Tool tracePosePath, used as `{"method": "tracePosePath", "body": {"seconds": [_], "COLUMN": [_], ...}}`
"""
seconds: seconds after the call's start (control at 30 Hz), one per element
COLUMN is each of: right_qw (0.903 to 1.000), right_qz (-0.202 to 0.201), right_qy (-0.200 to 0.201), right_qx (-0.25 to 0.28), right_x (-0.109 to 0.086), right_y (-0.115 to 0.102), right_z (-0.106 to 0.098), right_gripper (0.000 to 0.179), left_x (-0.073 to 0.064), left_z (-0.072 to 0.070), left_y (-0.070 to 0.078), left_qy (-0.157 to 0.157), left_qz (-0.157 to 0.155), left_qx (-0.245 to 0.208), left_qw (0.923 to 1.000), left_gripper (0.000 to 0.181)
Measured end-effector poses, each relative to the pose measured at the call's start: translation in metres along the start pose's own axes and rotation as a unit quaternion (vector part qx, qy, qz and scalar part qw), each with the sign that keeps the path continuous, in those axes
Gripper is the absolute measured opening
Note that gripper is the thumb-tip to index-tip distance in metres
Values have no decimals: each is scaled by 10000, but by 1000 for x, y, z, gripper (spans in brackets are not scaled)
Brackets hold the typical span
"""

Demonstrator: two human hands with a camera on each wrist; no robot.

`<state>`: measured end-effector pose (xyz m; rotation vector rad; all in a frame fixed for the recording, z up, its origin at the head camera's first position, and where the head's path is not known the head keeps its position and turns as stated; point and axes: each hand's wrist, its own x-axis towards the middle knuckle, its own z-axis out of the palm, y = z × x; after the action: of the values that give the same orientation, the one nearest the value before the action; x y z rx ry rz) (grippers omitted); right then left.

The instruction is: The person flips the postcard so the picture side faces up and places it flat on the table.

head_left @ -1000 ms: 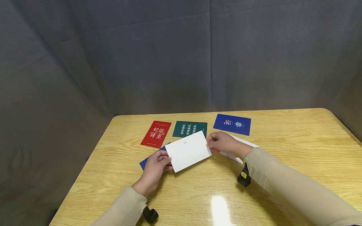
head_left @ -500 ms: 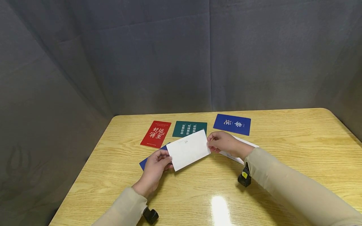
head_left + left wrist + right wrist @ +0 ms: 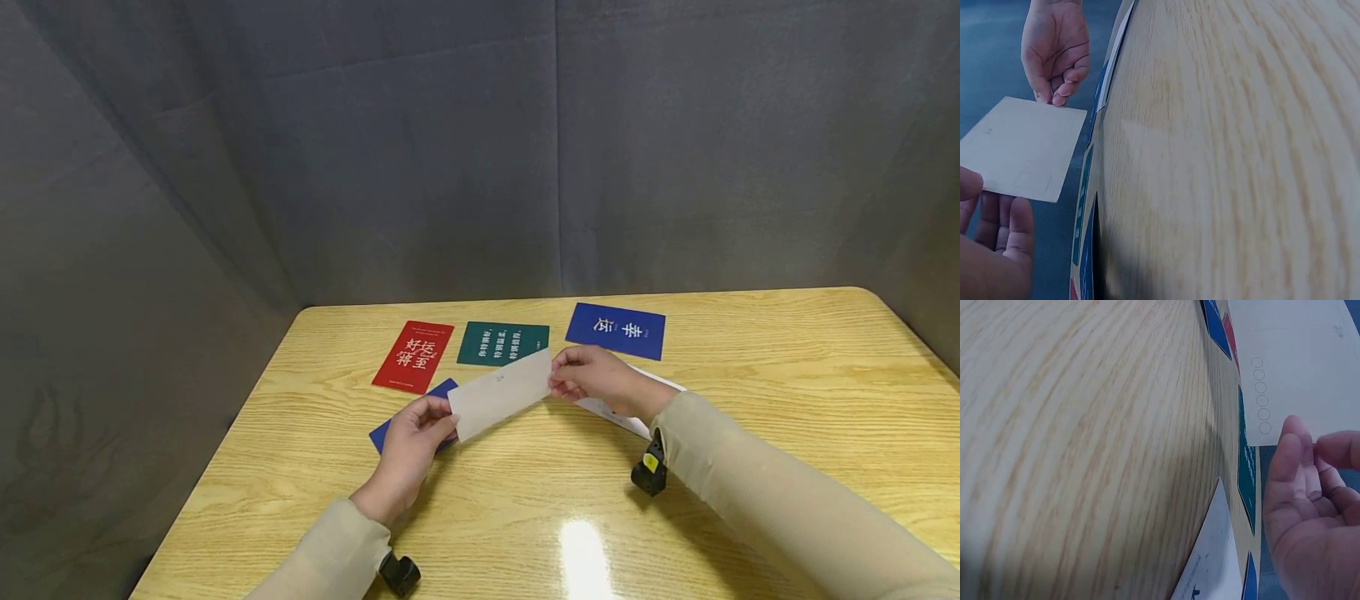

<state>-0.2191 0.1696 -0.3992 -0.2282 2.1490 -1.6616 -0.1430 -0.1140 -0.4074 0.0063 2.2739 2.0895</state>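
Note:
Between both hands a white postcard (image 3: 501, 395) is held above the table, tilted, its pale back towards me. Small postcode circles and a faint stamp box are printed on it in the wrist views. My left hand (image 3: 411, 442) pinches its left edge, thumb on the near face. At the opposite edge, the fingertips of my right hand (image 3: 597, 383) pinch the postcard. Under the left hand lies a blue card (image 3: 386, 432), partly covered. A white card (image 3: 626, 420) lies beneath the right hand and wrist, partly hidden.
On the wooden table (image 3: 495, 517), a red card (image 3: 414, 357), a green card (image 3: 491, 343) and another blue card (image 3: 618, 331) lie towards the back, with white characters. A grey curtain (image 3: 420, 167) stands behind the far edge.
The postcard has tipped so that its face looks narrower from above, and more of the green card shows. The right hand has risen very slightly; both hands keep hold of the postcard.

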Motion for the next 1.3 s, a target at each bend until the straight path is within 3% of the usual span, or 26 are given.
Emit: {"method": "tracePosePath", "body": {"seconds": [0.17, 0.47, 0.7, 0.83, 0.97, 1.1, 1.23, 1.3], "right_qw": [9989, 9965, 9942, 9945, 9971, 9989, 9984, 9975], "right_qz": [231, 251, 203, 300, 323, 247, 120, 6], "right_qy": [0, -176, -384, -379, -366, -408, -316, -264], "right_qx": [401, 774, 979, 930, 580, -6, -446, -653], "right_x": [2, 1, 2, 2, 1, 2, 3, 4], "right_y": [0, 4, 10, 14, 15, 15, 16, 15], "right_z": [-2, -7, -14, -17, -18, -16, -12, -9], "right_gripper": [24, 35, 28, 19, 18, 17, 16, 16], "left_x": [-1, -5, -8, -10, -14, -18, -21, -23], "left_z": [0, 0, 1, 2, 4, 6, 9, 11], "left_y": [0, 3, 3, 2, 3, 4, 6, 8], "left_qy": [15, -70, -450, -604, -773, -1112, -1552, -1795], "left_qz": [99, 437, 1344, 1640, 1985, 2411, 2909, 3112], "left_qx": [210, 850, 1759, 2049, 2554, 3069, 3570, 3882], "left_qw": [9997, 9954, 9741, 9631, 9431, 9139, 8740, 8486], "left_gripper": [8, 8, 9, 14, 15, 14, 12, 10]}}
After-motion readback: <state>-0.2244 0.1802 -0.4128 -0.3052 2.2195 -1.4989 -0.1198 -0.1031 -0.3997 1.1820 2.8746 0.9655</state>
